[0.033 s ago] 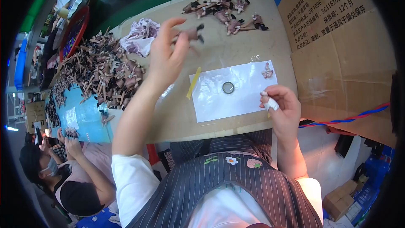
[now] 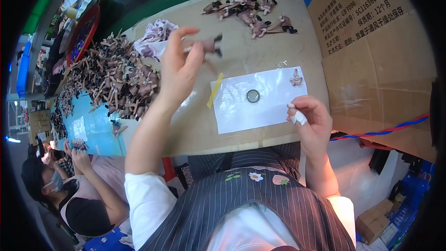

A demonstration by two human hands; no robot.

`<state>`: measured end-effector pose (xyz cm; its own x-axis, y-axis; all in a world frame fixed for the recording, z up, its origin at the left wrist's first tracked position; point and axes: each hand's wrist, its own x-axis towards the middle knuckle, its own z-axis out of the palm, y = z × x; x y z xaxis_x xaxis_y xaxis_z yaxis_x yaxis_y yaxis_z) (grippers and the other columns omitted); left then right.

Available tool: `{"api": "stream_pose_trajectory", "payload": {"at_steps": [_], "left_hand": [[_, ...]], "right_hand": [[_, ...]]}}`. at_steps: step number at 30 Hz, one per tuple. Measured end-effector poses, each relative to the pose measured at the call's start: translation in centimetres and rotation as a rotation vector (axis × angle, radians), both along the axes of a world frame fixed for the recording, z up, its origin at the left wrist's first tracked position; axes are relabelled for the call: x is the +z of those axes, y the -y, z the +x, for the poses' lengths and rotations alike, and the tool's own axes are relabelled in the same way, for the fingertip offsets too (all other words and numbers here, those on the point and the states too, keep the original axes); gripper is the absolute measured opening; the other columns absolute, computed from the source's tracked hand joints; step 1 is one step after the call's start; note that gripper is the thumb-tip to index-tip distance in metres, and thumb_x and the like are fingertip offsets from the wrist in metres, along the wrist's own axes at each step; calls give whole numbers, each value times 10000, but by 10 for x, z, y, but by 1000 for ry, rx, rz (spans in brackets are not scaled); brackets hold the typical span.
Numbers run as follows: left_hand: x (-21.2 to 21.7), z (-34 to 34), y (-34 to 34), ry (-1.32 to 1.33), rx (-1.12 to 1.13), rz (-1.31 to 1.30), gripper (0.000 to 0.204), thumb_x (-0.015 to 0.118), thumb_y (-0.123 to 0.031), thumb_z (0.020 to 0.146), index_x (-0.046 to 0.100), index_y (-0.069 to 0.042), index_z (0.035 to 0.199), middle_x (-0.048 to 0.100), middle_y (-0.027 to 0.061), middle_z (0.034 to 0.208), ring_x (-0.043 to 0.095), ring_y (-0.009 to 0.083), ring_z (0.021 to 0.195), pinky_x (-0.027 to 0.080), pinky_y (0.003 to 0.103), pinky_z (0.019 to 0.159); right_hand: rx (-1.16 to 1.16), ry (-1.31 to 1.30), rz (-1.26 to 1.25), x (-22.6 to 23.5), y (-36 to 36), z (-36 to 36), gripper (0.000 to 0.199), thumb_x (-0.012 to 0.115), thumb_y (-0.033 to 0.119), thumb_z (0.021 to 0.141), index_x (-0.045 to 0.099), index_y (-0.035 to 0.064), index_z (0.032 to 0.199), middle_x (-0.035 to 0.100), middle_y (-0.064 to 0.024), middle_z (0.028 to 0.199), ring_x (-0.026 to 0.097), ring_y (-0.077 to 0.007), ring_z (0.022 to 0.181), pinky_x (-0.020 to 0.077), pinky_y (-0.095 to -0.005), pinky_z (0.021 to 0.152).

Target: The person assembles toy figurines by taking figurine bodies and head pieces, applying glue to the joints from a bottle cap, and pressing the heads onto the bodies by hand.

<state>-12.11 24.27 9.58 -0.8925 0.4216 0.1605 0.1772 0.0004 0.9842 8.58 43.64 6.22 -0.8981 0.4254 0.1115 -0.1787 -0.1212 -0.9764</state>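
My left hand (image 2: pixel 180 62) is raised over the board left of the white sheet. Thumb and fingers close on a small doll figure (image 2: pixel 208 45) with a dusky pink body and black feet, which point right. My right hand (image 2: pixel 315 123) is at the sheet's lower right edge, fingers pinched together. White wrapping (image 2: pixel 299 118) shows on a finger there; what the fingertips hold, if anything, is too small to name. The white sheet (image 2: pixel 232 116) carries a round metal cap (image 2: pixel 252 95) near its middle. A small pinkish figure piece (image 2: pixel 296 78) lies at its upper right corner.
A big heap of doll figures (image 2: pixel 121 74) on sticks covers the left side; a smaller pile (image 2: pixel 246 11) lies at the back. A crumpled cloth (image 2: pixel 155 35) sits between. A cardboard box (image 2: pixel 371 56) walls the right. Another person (image 2: pixel 88 195) works at lower left.
My left hand has dipped slightly with the doll figure in it. My right hand has barely moved.
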Motion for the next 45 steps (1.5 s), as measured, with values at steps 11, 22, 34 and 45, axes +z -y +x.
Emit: {"api": "stream_pose_trajectory", "payload": {"at_steps": [11, 22, 34, 45], "left_hand": [[-29, 102, 57, 468, -199, 122, 212, 487, -175, 1009, 604, -18, 1093, 657, 65, 920, 617, 100, 788, 468, 198, 633], [-38, 139, 24, 439, -444, 322, 225, 457, -149, 1026, 559, -5, 1166, 501, 144, 1382, 613, 112, 920, 488, 223, 751], [-32, 136, 34, 414, -390, 4, 276, 443, -212, 1041, 570, -26, 1199, 655, 54, 1058, 572, 64, 853, 446, 202, 713], [-42, 133, 43, 487, -295, 185, 309, 497, -183, 1020, 524, -10, 1275, 588, 7, 964, 509, 58, 809, 415, 202, 713]], "right_hand": [[64, 124, 171, -7, 14, -10, 122, 606, -48, 878, 605, -32, 999, 635, -73, 926, 613, -124, 842, 493, -242, 725], [130, 64, 395, 0, 39, -5, 176, 602, -93, 818, 646, -36, 979, 632, -101, 915, 622, -186, 839, 493, -282, 739], [109, 67, 813, 3, 19, -21, 291, 571, -131, 711, 651, -16, 966, 637, -155, 881, 636, -321, 800, 509, -370, 711], [129, 96, 1208, -6, 22, -43, 337, 575, -114, 664, 641, -10, 978, 606, -148, 902, 596, -339, 841, 483, -419, 736]]}}
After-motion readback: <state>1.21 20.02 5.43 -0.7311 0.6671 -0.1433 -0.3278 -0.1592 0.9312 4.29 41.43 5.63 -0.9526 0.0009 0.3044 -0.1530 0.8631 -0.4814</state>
